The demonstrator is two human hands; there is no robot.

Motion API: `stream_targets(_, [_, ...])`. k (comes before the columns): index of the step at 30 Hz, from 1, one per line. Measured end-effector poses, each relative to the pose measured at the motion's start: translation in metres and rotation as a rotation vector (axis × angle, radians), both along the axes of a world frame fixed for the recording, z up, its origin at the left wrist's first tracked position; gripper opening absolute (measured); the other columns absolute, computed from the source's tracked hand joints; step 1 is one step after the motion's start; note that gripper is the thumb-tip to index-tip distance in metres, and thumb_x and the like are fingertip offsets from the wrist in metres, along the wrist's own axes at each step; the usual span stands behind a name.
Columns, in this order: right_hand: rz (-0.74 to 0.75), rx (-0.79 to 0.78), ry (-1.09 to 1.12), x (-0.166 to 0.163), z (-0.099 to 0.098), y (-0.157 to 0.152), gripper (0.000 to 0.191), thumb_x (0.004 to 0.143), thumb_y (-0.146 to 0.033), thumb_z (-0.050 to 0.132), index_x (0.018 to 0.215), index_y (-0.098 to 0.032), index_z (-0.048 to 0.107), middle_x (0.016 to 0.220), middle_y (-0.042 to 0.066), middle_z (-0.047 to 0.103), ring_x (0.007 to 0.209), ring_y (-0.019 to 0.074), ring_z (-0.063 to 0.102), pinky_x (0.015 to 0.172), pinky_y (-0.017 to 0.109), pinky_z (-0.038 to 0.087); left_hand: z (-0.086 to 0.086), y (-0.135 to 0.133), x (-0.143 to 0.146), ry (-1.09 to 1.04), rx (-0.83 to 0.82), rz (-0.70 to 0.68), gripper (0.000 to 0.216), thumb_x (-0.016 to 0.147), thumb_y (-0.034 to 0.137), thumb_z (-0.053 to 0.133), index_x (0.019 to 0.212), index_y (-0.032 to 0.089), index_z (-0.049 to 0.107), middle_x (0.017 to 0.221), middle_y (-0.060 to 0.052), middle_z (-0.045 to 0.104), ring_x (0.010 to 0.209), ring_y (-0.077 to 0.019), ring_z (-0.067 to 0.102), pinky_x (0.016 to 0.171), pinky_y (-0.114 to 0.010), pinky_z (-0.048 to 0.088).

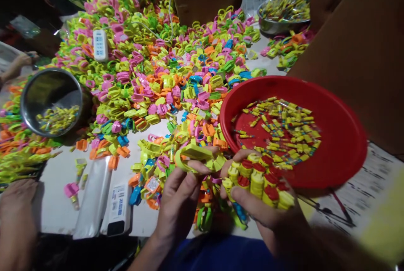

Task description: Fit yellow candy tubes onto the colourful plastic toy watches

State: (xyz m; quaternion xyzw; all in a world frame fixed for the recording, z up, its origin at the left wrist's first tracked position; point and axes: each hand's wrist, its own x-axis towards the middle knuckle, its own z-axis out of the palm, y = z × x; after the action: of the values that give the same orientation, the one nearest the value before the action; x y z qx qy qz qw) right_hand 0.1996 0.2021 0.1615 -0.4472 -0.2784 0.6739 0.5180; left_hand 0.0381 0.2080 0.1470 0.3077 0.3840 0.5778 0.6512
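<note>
My left hand [180, 197] pinches a yellow-green plastic piece [194, 153] shaped like a toy watch with a looped band. Close beside it, my right hand [265, 210] is closed round a bunch of small yellow tubes [257, 183], several with red caps. The two hands nearly meet, and the fingertips between them are partly hidden. Beneath them lie loose plastic pieces [153, 184] in orange, blue, pink and green. Just behind my right hand, a red basin [341, 136] holds many small yellow tubes.
A big heap of coloured plastic pieces [126, 65] spreads across the table, with a white power strip [100, 46] on it. A steel bowl [28, 111] stands left, another [274, 27] far right. A white box [117, 208] lies in front. Another person's hand [19, 203] rests at left.
</note>
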Motion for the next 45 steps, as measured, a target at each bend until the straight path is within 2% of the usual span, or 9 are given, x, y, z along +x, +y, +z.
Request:
stream_targets(7, [-0.005,-0.070,-0.118,-0.005,0.014,0.001,0.039,0.073,-0.033,0.085,0.108,-0.030,0.067,0.108,0.002,0.082,0.100,0.0272,0.079,0.094,0.040,0.062,-0.015,-0.004,0.005,0.110,-0.034,0.141,0.020,0.093,0.051,0.083,0.103,0.036,0.075,0.121,-0.001,0.082,0.127,-0.0240,0.071,0.099,-0.032,0.062])
stream_targets(14, [0.077,-0.112,-0.052,0.002,0.010,0.003,0.042,0.069,-0.035,0.088,0.107,-0.031,0.071,0.106,0.003,0.083,0.100,0.0301,0.081,0.084,0.037,0.063,-0.006,0.000,0.022,0.055,-0.074,0.153,0.039,0.072,0.059,0.097,0.086,0.032,0.073,0.111,-0.001,0.084,0.109,-0.0310,0.078,0.097,-0.046,0.064])
stream_targets(20, [0.051,-0.152,0.014,-0.002,0.009,0.002,0.045,0.067,-0.034,0.089,0.108,-0.033,0.071,0.115,0.005,0.082,0.113,0.0366,0.076,0.108,0.055,0.057,-0.004,0.003,0.024,0.245,-0.056,0.143,0.057,0.074,0.080,0.084,0.074,0.027,0.062,0.115,-0.003,0.082,0.108,-0.0332,0.077,0.093,-0.051,0.063])
stream_targets(23, [0.030,-0.139,0.079,-0.003,0.009,0.001,0.042,0.068,-0.030,0.089,0.106,-0.033,0.071,0.108,0.003,0.083,0.105,0.0341,0.079,0.103,0.051,0.062,-0.005,0.001,0.024,0.314,-0.075,0.146,0.063,0.073,0.085,0.081,0.073,0.026,0.058,0.120,-0.002,0.081,0.107,-0.0337,0.077,0.087,-0.050,0.064])
stream_targets(27, [0.019,-0.150,0.117,0.000,0.009,0.001,0.037,0.072,-0.025,0.089,0.104,-0.033,0.072,0.102,-0.001,0.083,0.101,0.0278,0.080,0.097,0.039,0.065,-0.007,0.000,0.027,0.211,-0.134,0.154,0.060,0.064,0.078,0.092,0.073,0.026,0.062,0.126,-0.002,0.079,0.114,-0.0343,0.075,0.088,-0.046,0.065])
stream_targets(30, [0.010,-0.127,0.153,0.002,0.008,0.001,0.034,0.075,-0.023,0.089,0.104,-0.032,0.075,0.103,-0.001,0.083,0.100,0.0265,0.080,0.097,0.038,0.065,-0.009,-0.001,0.029,0.123,-0.164,0.166,0.055,0.061,0.071,0.098,0.076,0.028,0.067,0.115,0.000,0.081,0.115,-0.0332,0.074,0.088,-0.044,0.066])
stream_targets(34, [0.003,-0.122,0.155,0.002,0.008,0.001,0.038,0.076,-0.023,0.087,0.111,-0.032,0.074,0.103,-0.001,0.084,0.097,0.0249,0.081,0.089,0.034,0.066,-0.013,-0.004,0.029,0.102,-0.184,0.077,0.050,0.070,0.074,0.090,0.091,0.031,0.076,0.106,-0.005,0.081,0.116,-0.0353,0.075,0.086,-0.045,0.066])
stream_targets(40, [-0.059,-0.104,0.139,0.001,0.012,0.000,0.050,0.072,-0.022,0.087,0.118,-0.033,0.068,0.096,-0.003,0.083,0.095,0.0260,0.082,0.094,0.038,0.066,-0.019,-0.005,0.032,0.084,-0.198,0.136,0.052,0.062,0.071,0.096,0.084,0.028,0.077,0.090,-0.005,0.081,0.104,-0.0315,0.078,0.089,-0.042,0.066])
stream_targets(45, [-0.050,-0.095,0.050,0.003,0.007,-0.002,0.052,0.072,-0.023,0.090,0.118,-0.029,0.067,0.115,0.002,0.083,0.108,0.0251,0.080,0.095,0.032,0.064,-0.021,-0.007,0.038,0.039,-0.196,0.152,0.050,0.063,0.066,0.098,0.079,0.025,0.076,0.078,-0.002,0.074,0.084,-0.0243,0.075,0.085,-0.038,0.066])
